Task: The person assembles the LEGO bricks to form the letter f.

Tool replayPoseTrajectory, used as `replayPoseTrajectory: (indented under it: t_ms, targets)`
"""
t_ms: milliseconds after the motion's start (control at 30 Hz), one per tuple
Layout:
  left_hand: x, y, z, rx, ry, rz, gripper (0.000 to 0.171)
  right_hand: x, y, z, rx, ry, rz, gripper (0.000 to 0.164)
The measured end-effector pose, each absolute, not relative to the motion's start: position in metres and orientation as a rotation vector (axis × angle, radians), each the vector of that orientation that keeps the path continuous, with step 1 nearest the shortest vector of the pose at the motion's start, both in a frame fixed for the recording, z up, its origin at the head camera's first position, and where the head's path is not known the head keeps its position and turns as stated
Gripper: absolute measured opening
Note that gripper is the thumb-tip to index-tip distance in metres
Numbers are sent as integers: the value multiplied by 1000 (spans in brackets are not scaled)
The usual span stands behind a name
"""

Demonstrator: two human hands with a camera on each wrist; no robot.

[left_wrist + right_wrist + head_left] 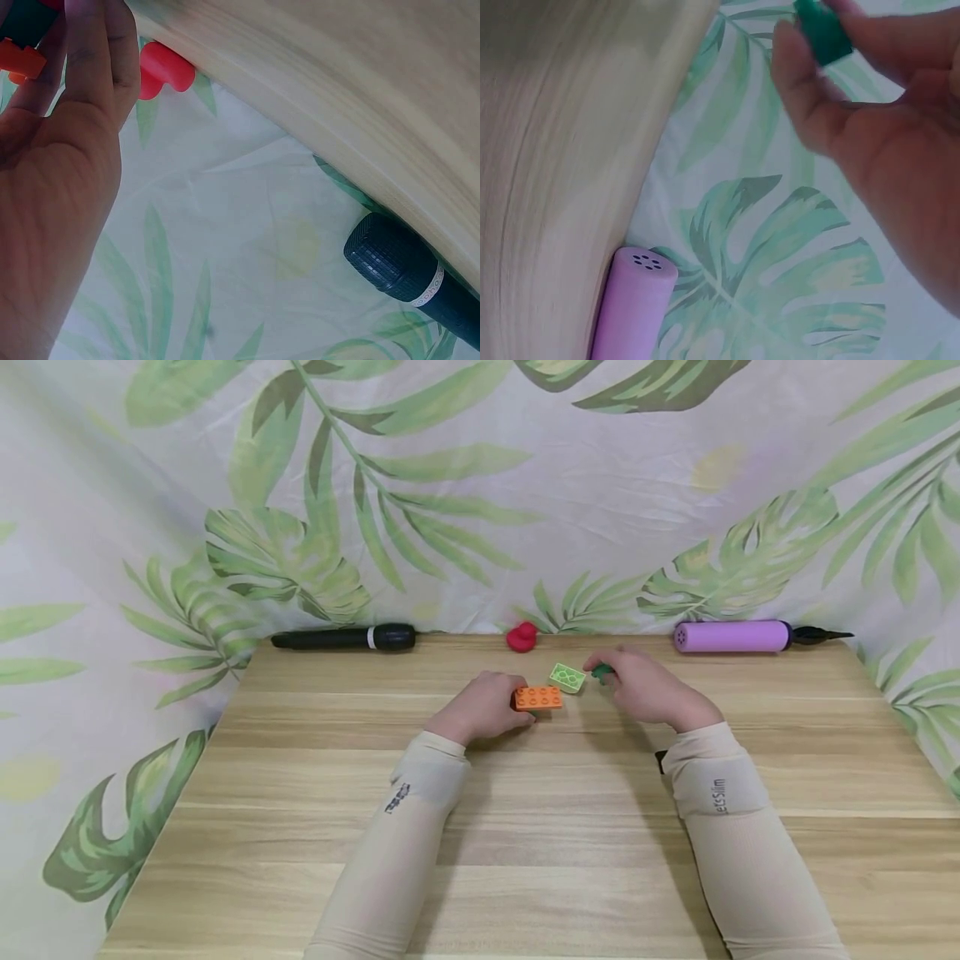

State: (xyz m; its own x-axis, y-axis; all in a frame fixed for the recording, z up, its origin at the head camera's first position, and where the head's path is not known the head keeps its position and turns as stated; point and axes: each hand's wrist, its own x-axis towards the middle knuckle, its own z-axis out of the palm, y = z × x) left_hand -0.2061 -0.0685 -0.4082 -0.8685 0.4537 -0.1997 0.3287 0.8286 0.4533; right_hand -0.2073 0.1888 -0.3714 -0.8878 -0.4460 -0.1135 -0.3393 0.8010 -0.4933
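L hand (491, 706) & R hand (648, 687) apart, each clamped on a piece, toward far edge of worktop (262, 827). L grips orange brick (538, 697) w/ dk-green piece (26, 22) beneath; studs face up, prob. held by one end to keep the top uncovered. R pinches green block (825, 34) btwn thumb & finger, prob. bec. it's small. Lt-green brick (567, 677) lies btwn the hands, in the way of a straight path. Along back edge: black mic (345, 638), red duck (522, 637) (nearest), purple pump (731, 637); leaf-print cloth (465, 527) behind.
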Motion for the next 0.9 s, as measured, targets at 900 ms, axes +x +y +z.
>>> replayPoseTrajectory:
  t_ms: [900]
  targets:
    - [-206, -69, -408, 581, 2699, 619, 34, -206, 178, -368, -619, 2892, -1003, 45]
